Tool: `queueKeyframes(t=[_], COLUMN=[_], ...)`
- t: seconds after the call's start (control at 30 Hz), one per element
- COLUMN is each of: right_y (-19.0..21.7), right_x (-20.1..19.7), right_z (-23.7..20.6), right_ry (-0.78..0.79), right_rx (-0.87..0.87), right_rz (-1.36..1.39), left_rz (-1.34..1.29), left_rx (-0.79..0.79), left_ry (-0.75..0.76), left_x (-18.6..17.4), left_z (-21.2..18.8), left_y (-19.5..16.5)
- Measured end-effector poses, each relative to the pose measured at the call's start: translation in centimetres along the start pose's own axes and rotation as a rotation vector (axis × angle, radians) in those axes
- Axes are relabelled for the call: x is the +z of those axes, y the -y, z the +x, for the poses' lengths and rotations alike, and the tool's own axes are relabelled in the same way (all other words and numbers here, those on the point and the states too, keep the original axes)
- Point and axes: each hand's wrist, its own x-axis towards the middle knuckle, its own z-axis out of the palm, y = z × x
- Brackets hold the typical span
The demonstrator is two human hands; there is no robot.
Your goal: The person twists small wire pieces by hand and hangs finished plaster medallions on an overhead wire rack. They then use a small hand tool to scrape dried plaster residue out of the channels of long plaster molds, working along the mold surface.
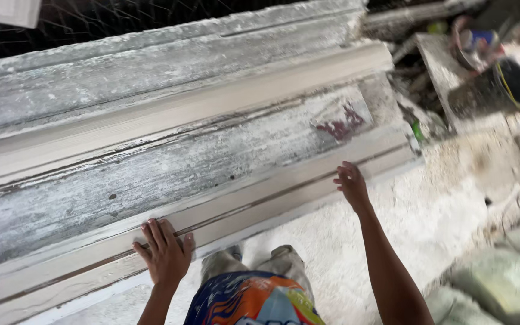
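My left hand [165,253] lies flat, fingers spread, on the long pale moulding strip [260,201] at the worktop [151,162] edge. My right hand [351,183] is open, fingertips touching the same strip.

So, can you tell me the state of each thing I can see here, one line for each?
left hand: open, flat on the front strip of the long mould.
right hand: open, fingers spread, at the mould's front edge.
long mould: lying flat, crusted with white plaster.
black bucket: tipped on its side.
sacks: lying on the floor, dusty.
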Motion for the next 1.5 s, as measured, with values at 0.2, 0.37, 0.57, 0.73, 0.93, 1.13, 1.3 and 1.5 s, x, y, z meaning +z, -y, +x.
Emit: queueKeyframes(t=[0.2, 0.37, 0.57, 0.73, 0.93, 1.13, 1.3, 1.5], right_y=[4.4, 6.3, 5.9, 6.6, 6.8, 7.8, 8.3, 11.0], right_x=[-0.2, -1.6, -2.1, -1.5, 6.3, 21.3, 34.8, 48.1], right_z=[12.6, 16.8, 18.8, 19.0, 11.8, -6.7, -25.0, -39.9], right_ry=[-0.073, 0.01, -0.048, -0.041, 0.519, 0.972, 1.487, 1.623], right_rx=[0.202, -0.056, 0.059, 0.083, -0.012, 0.243, 0.229, 0.41], right_rz=[-0.139, -0.739, -0.874, -0.545, 0.777, 0.566, 0.488, 0.278], left_rz=[-0.071, -0.038, -0.203, -0.247, -0.348, -1.34, -1.641, -1.565], left_rx=[-0.203, -0.429, -0.661, -0.69, -0.74, -0.745, -0.661, -0.805], left_ry=[0.076, 0.252, -0.047, -0.185, -0.24, 0.057, -0.506, -0.836], left_x=[-0.4, 0.6, 0.9, 1.1, -1.8, -6.7, -8.5, -15.8], left_z=[0.3, -1.3, -6.9, -8.9, -8.5, -8.3, -14.7, -27.2], left_y=[-1.7, -7.3, -17.5, -21.2, -19.6, -13.7, -3.2, 13.8])
